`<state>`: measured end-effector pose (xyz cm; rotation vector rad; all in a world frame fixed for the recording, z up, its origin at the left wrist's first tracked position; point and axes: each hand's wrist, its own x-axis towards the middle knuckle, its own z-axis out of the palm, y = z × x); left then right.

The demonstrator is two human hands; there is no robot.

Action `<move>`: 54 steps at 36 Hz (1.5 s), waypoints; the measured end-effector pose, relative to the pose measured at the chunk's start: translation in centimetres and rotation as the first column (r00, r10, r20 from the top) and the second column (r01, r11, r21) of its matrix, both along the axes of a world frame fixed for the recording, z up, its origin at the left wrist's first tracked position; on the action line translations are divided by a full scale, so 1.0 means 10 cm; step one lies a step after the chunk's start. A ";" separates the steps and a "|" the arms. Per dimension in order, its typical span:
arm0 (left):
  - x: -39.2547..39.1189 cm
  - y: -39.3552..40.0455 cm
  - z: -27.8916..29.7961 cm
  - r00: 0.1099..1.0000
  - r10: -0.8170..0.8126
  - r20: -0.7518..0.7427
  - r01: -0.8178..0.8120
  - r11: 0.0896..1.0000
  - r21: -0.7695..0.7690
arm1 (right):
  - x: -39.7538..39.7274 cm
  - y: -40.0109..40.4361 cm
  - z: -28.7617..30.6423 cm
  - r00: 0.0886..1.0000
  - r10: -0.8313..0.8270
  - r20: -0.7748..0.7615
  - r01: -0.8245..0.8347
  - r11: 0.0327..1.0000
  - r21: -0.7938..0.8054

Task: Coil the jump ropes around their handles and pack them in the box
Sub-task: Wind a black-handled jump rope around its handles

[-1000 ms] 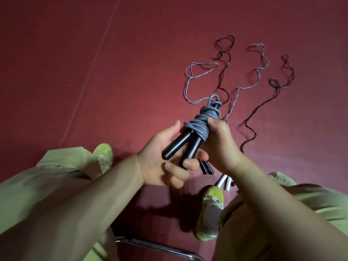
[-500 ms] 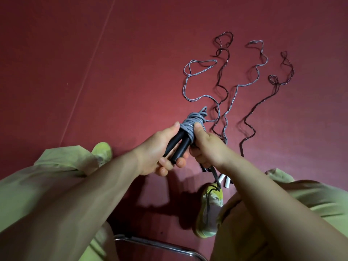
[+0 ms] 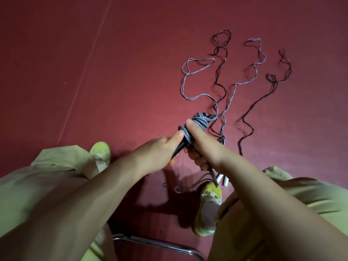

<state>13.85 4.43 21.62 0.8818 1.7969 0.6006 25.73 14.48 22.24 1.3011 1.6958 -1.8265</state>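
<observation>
I hold a jump rope bundle [image 3: 199, 122] over the red floor: grey cord is wound around two black handles. My left hand [image 3: 160, 149] grips the handles from the left, thumb against the coils. My right hand [image 3: 203, 146] closes around the handles from the right, thumb on the wound cord. A short dark cord end [image 3: 213, 177] hangs below my right hand. Several uncoiled ropes lie on the floor beyond: a grey rope [image 3: 190, 78], a dark rope [image 3: 220, 53], another grey rope [image 3: 252, 72] and another dark rope [image 3: 263, 98]. White handles [image 3: 223, 179] lie by my right shoe. No box is in view.
My knees in green trousers and yellow-green shoes [image 3: 208, 208] frame the bottom. A chrome chair rail [image 3: 158, 243] runs under me. A seam line [image 3: 84, 72] crosses the red floor [image 3: 113, 53] at the left.
The bundle has dropped lower and farther from me. My right hand has slid down over the handles, and a cord end now dangles beneath it.
</observation>
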 end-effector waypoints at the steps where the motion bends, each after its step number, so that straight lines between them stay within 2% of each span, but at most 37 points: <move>1: 0.00 0.00 0.00 1.000 -0.010 -0.011 0.010 1.000 0.006 | 0.00 0.00 0.00 1.000 -0.010 -0.003 0.010 1.000 -0.008; 3: 0.00 0.00 0.02 1.000 -0.008 0.025 0.008 1.000 0.018 | 0.00 0.00 0.02 0.999 -0.034 -0.030 0.034 0.999 0.000; 5: -0.01 0.00 0.04 0.980 0.044 0.195 -0.046 0.999 0.005 | 0.01 0.00 0.04 0.995 -0.060 -0.080 0.063 0.998 0.032; 7: -0.04 0.00 0.09 0.913 0.086 0.399 -0.081 0.996 -0.030 | 0.00 0.00 0.07 0.983 -0.094 -0.157 0.099 0.995 0.024; 9: -0.05 -0.01 0.12 0.804 0.113 0.583 -0.111 0.993 -0.039 | -0.02 0.00 0.10 0.965 -0.111 -0.239 0.112 0.994 -0.009; 11: -0.06 -0.01 0.15 0.745 0.120 0.656 -0.135 0.990 -0.029 | -0.03 0.01 0.12 0.942 -0.123 -0.313 0.120 0.992 -0.029; 14: -0.05 0.01 0.15 0.783 0.133 0.608 -0.161 0.987 -0.008 | -0.01 0.02 0.12 0.923 -0.158 -0.350 0.152 0.987 -0.044; 17: -0.02 0.03 0.11 0.859 0.132 0.494 -0.143 0.990 -0.016 | 0.00 0.03 0.08 0.951 -0.133 -0.280 0.149 0.988 0.039; 20: -0.03 0.03 0.03 0.963 0.077 0.256 -0.093 0.994 0.049 | 0.00 0.02 0.05 0.987 -0.051 -0.153 0.086 0.970 0.229; 22: -0.04 0.03 -0.03 0.985 0.081 0.152 -0.090 0.994 0.056 | -0.01 0.02 0.05 0.994 -0.020 -0.106 0.051 0.954 0.294; 26: -0.02 0.02 -0.03 0.998 0.031 -0.058 -0.027 0.997 0.068 | -0.01 0.02 0.09 0.993 -0.059 -0.104 0.087 0.953 0.289; 29: -0.03 0.03 -0.03 0.998 0.015 -0.059 -0.010 0.995 0.095 | -0.01 0.02 0.11 0.990 -0.070 -0.123 0.102 0.955 0.279; 31: -0.03 0.04 0.01 0.995 0.033 0.099 -0.043 0.994 0.098 | -0.01 0.01 0.12 0.982 -0.085 -0.168 0.128 0.957 0.261; 32: -0.04 0.04 0.05 0.969 0.057 0.239 -0.079 0.993 0.084 | -0.01 0.00 0.13 0.974 -0.097 -0.205 0.144 0.963 0.230; 33: -0.04 0.03 0.07 0.905 0.081 0.417 -0.111 0.993 0.047 | 0.00 -0.01 0.13 0.960 -0.119 -0.253 0.167 0.970 0.178; 34: -0.05 0.01 0.09 0.798 0.089 0.597 -0.106 0.994 -0.006 | 0.00 -0.02 0.13 0.941 -0.151 -0.304 0.195 0.974 0.118; 36: -0.07 -0.04 0.10 0.510 0.008 0.860 0.037 0.999 -0.031 | 0.01 -0.04 0.15 0.893 -0.199 -0.403 0.220 0.976 0.004; 38: -0.03 -0.08 0.07 0.183 -0.075 0.980 0.118 0.992 0.053 | 0.00 -0.07 0.12 0.844 -0.224 -0.487 0.212 0.974 -0.081; 39: 0.01 -0.09 0.05 0.082 -0.085 0.993 0.114 0.991 0.075 | -0.01 -0.08 0.11 0.822 -0.242 -0.515 0.217 0.970 -0.110; 41: 0.08 -0.10 0.05 -0.004 -0.070 0.998 0.107 0.992 0.070 | -0.03 -0.08 0.11 0.807 -0.268 -0.527 0.244 0.963 -0.116; 43: 0.10 -0.10 0.06 0.041 -0.027 0.999 0.108 0.994 0.022 | -0.03 -0.07 0.12 0.834 -0.234 -0.500 0.238 0.970 -0.058; 46: 0.05 -0.06 0.13 0.264 0.061 0.963 0.079 0.993 -0.084 | 0.01 -0.04 0.11 0.891 -0.146 -0.430 0.186 0.981 0.053; 49: 0.02 -0.01 0.20 0.491 0.146 0.859 0.003 0.985 -0.170 | 0.02 -0.04 0.10 0.921 -0.101 -0.376 0.162 0.977 0.136; 54: -0.03 0.00 0.24 0.659 0.141 0.739 0.002 0.982 -0.190 | -0.02 -0.04 0.06 0.959 0.018 -0.282 0.064 0.959 0.277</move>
